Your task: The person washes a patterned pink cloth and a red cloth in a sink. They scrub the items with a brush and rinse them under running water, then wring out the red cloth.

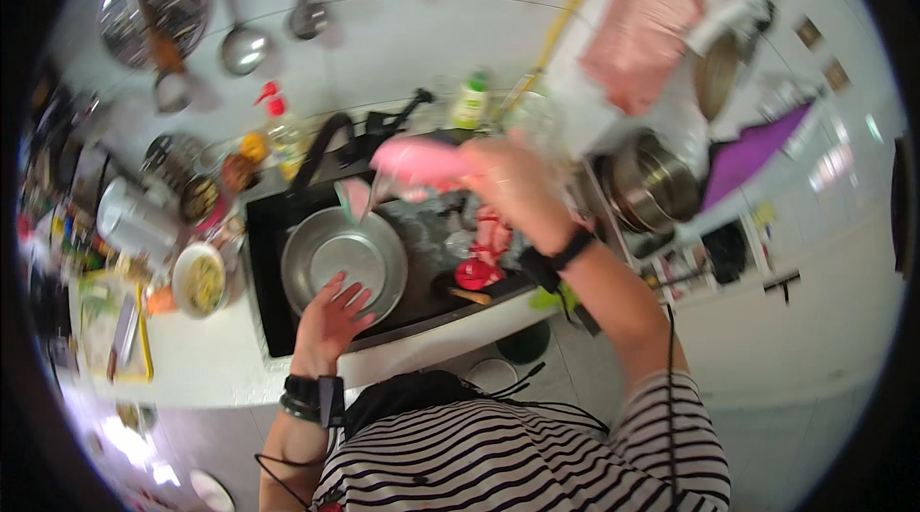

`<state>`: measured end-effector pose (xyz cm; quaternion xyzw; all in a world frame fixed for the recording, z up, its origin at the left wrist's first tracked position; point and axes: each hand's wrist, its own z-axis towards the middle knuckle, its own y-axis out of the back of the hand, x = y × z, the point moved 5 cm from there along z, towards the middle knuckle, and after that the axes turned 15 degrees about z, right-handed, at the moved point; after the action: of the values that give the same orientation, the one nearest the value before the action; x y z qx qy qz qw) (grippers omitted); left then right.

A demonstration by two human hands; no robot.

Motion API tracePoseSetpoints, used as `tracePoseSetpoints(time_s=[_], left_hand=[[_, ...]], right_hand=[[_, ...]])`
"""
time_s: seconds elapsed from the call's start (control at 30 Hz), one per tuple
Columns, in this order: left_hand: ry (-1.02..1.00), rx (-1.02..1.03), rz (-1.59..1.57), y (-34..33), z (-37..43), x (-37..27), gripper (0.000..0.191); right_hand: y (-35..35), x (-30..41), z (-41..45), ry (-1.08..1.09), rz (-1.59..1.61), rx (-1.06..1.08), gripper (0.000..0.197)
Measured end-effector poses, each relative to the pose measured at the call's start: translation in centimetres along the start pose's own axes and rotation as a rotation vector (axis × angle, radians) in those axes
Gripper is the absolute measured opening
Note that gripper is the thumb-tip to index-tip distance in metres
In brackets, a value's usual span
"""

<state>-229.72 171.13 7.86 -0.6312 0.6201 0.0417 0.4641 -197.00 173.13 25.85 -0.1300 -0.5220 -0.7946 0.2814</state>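
Observation:
A black sink [431, 325] lies before me, with a round metal basin [345, 260] in its left part. My left hand [334, 321], palm up and fingers apart, is over the near rim of the basin and holds nothing. My right hand [503, 170] is above the far right part of the sink, shut on a pink object [417, 160], blurred, its kind unclear. Beside the pink object a small pink and green piece [353, 197] shows over the basin's far rim. Red and white packaging [489, 249] lies in the sink's right part, near a wooden-looking handle [471, 295].
A black faucet [320, 152] and a red-topped pump bottle [284, 134] stand behind the sink. Left are a bowl of yellowish food [201, 280] and a cutting board [147, 339] with a knife [123, 336]. Metal pots [650, 181] stand at right.

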Motion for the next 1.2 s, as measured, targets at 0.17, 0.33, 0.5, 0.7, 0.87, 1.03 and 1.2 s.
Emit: tracePoseSetpoints(time_s=[0.17,0.33,0.5,0.7,0.87,1.03,1.2], left_hand=[[0.007,-0.01,0.091,-1.3,-1.3,-1.6,0.057],[0.009,0.041,0.088,-1.2,-2.3,-1.5,0.056],[0.024,0.123,0.108,-1.3,-3.8,-1.1,0.05],[0.074,0.234,0.084,-1.0,-4.1,-0.1,0.046],[0.136,0.328,0.088,-0.7,-4.2,1.2,0.046],[0.187,0.375,0.112,-2.6,-3.8,1.6,0.045],[0.18,0.423,0.155,-6.5,-2.6,0.8,0.047]], right_hand=[[6.0,0.1,-0.3,-0.104,-0.097,-0.348,0.027],[9.2,2.6,-3.7,-0.35,-0.126,-0.542,0.037],[-1.5,0.3,-8.6,-0.403,-0.013,-0.167,0.045],[1.3,-1.4,-10.4,-0.544,0.259,-0.406,0.041],[1.8,2.9,-11.2,-0.652,0.965,-0.524,0.036],[2.7,2.7,-13.6,-0.565,1.264,-0.588,0.042],[4.1,4.4,-14.7,-0.513,1.348,-0.56,0.045]])
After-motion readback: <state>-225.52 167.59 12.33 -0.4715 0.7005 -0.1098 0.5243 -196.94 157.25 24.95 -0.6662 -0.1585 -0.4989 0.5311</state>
